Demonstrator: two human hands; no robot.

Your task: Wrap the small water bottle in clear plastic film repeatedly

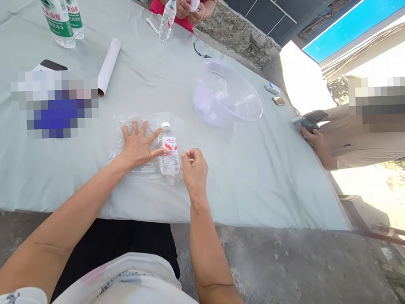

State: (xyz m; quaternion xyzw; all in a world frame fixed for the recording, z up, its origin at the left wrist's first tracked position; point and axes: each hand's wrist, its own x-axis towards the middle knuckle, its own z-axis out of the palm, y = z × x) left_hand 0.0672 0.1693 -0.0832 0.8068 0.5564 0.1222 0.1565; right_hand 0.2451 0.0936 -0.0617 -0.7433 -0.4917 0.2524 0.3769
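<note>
Small water bottle lying on clear plastic film, steadied by both hands.

The left hand [138,147] lies flat, fingers spread, pressing the plastic film [128,128] to the counter [256,176], fingertips touching the water bottle [168,149]. The right hand [193,168] is pinched together beside the bottle's base, apparently on the film's edge. The filled bottle likely handles firm and smooth, liable to roll; grip mid-body. The film is thin, limp and clingy.

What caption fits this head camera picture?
Left hand flat on clear plastic wrap beside a small water bottle; right hand pinching the wrap's edge.
</note>
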